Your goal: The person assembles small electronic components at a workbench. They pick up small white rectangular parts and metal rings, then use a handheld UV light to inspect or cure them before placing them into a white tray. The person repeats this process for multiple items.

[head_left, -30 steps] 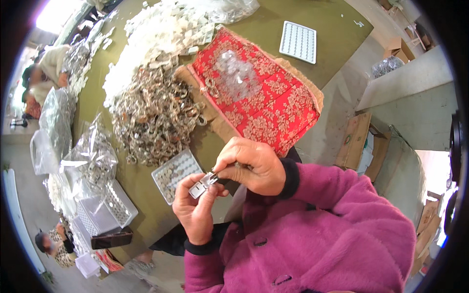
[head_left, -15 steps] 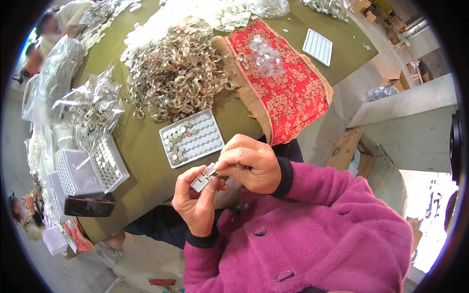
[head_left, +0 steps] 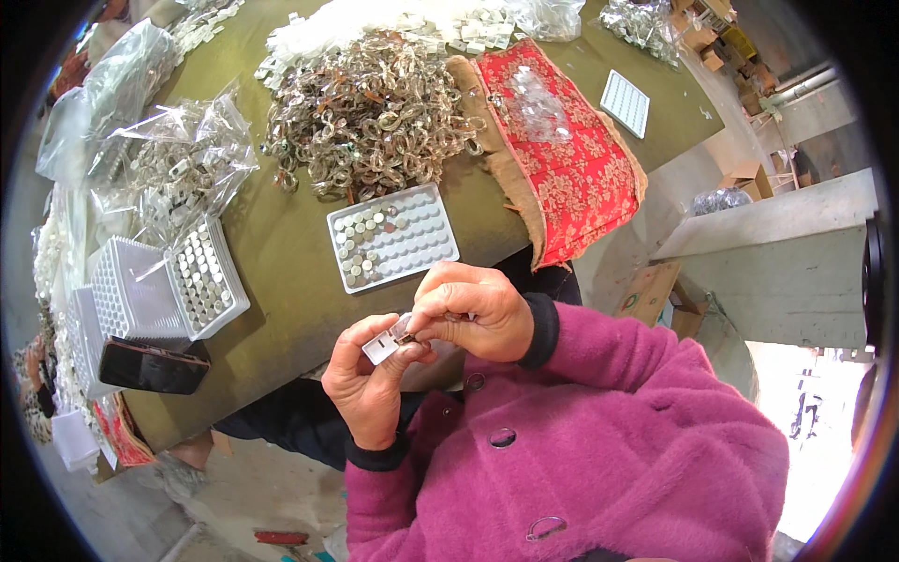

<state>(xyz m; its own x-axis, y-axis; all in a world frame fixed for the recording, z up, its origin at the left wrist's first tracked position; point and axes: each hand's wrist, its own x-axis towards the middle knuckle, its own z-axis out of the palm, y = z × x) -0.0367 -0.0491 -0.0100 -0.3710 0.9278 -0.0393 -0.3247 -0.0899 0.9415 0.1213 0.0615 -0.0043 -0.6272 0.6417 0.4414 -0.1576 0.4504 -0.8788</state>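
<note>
My left hand (head_left: pixel 367 389) has its thumb and fingers clamped on a small white piece (head_left: pixel 379 349), which is between my two hands; my right hand (head_left: pixel 476 314) has its fingertips together at the right end of that piece, though I cannot tell just what they pinch there; just beyond my grip, on the olive table (head_left: pixel 290 304), lies a pale tray (head_left: pixel 421 248), its left part set with round discs (head_left: pixel 352 267); farther beyond is a heap of shiny rings (head_left: pixel 370 122); beyond my grip to the right lies a red flowered cloth (head_left: pixel 585 187) with clear bits (head_left: pixel 541 105) on it, and past that another pale tray (head_left: pixel 625 103); to the left of my grip are a disc-filled tray (head_left: pixel 204 286), a dark phone (head_left: pixel 154 366) and, farther off, a clear bag (head_left: pixel 178 164).
</note>
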